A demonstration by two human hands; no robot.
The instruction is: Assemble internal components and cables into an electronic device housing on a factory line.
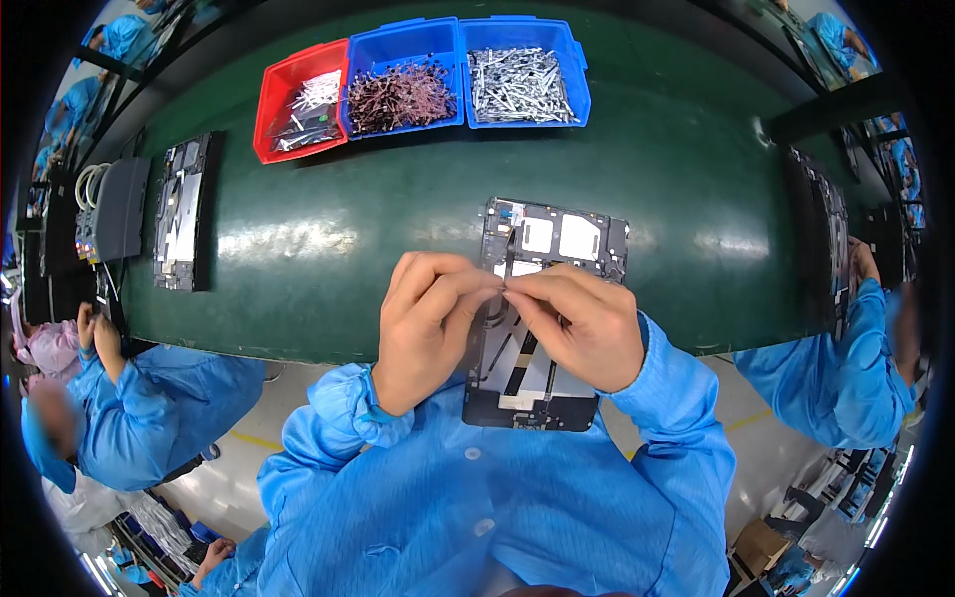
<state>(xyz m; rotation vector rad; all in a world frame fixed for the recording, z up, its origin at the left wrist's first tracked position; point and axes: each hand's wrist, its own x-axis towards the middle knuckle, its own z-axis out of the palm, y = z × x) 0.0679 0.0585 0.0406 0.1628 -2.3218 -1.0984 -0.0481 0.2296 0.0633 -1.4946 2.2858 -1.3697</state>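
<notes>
An opened tablet-like device (482, 406) lies in front of me, its near end at the table's front edge. White panels, dark strips and small circuit parts show inside it. Both hands meet over its left half. The fingertips of my left hand (416, 323) are pinched together, touching or nearly touching those of my right hand (589, 323), which pinch too. Whatever small piece lies between them is too hidden to name. A thin dark strip (510, 251) rises just beyond the fingertips; I cannot tell whether it is held.
Across the green table (328, 199) stand a red bin (267, 119) with white pieces and bags, a blue bin (398, 35) of brownish parts and another blue bin (522, 30) of silvery strips. Similar devices lie far left (181, 214) and far right (831, 214). Co-workers sit at both sides.
</notes>
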